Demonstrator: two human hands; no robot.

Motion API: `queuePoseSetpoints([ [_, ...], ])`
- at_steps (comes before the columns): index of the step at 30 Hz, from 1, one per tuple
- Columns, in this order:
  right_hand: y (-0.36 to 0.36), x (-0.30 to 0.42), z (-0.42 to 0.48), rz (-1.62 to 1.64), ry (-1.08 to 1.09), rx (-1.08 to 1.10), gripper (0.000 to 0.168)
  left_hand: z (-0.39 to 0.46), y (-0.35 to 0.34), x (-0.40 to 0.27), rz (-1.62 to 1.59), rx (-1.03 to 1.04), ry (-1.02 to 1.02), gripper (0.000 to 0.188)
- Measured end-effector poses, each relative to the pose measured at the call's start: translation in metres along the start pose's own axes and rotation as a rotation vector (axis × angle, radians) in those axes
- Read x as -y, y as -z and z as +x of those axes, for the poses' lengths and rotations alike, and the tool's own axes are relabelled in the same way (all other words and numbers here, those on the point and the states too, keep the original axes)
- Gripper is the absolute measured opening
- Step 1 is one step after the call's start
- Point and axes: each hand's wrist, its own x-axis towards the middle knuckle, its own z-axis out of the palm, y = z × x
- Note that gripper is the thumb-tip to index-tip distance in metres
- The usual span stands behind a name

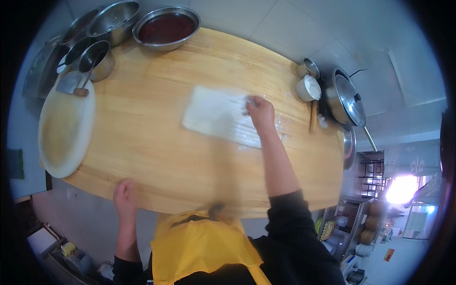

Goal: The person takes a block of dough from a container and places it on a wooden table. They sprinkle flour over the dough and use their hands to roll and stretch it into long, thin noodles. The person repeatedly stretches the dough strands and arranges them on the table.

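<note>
A flat, pale rectangular sheet, apparently dough point(213, 110), lies at the middle of the wooden worktop point(160, 149), with scattered white powder around its right end. My right hand point(262, 110) is over the sheet's right part, its fingers bent and drawn together; blur hides whether they pinch anything. My left hand point(124, 192) is near the front left edge of the worktop, blurred, fingers curled, with nothing visible in it. A metal cup of white powder point(309, 88) stands to the right, beside a smaller metal cup point(310, 68).
At left, a scraper with a wooden handle point(81, 92) rests on a long white board point(66, 131). A steel bowl of dark red liquid point(166, 28) and several metal pots point(101, 67) line the back left. A lidded pot point(347, 96) stands at right, near wooden sticks point(313, 117).
</note>
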Motion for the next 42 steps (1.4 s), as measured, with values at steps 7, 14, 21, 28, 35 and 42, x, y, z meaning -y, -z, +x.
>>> queuePoseSetpoints([
  [7,0.153,-0.086,0.05,-0.108,-0.041,-0.282,0.019,-0.021,-0.032,0.02,0.081,0.026,0.042,0.011],
  [14,0.259,-0.178,0.208,-0.754,-0.133,-0.18,0.028,-0.043,-0.054,-0.025,0.274,0.029,0.034,0.016],
  [21,0.229,-0.214,0.263,-1.18,-0.012,0.19,0.029,-0.052,-0.066,-0.085,0.353,-0.019,0.184,0.017],
  [28,0.204,-0.124,0.159,0.048,-0.103,-0.249,0.033,-0.052,-0.043,-0.055,0.32,-0.069,0.169,0.015],
  [35,-0.02,-0.013,0.086,0.246,0.147,-0.087,0.029,-0.028,-0.047,-0.068,0.217,0.063,-0.063,0.015],
  [42,0.025,0.003,-0.02,0.192,-0.07,-0.226,0.03,-0.029,0.014,0.011,0.11,-0.05,0.025,0.013],
])
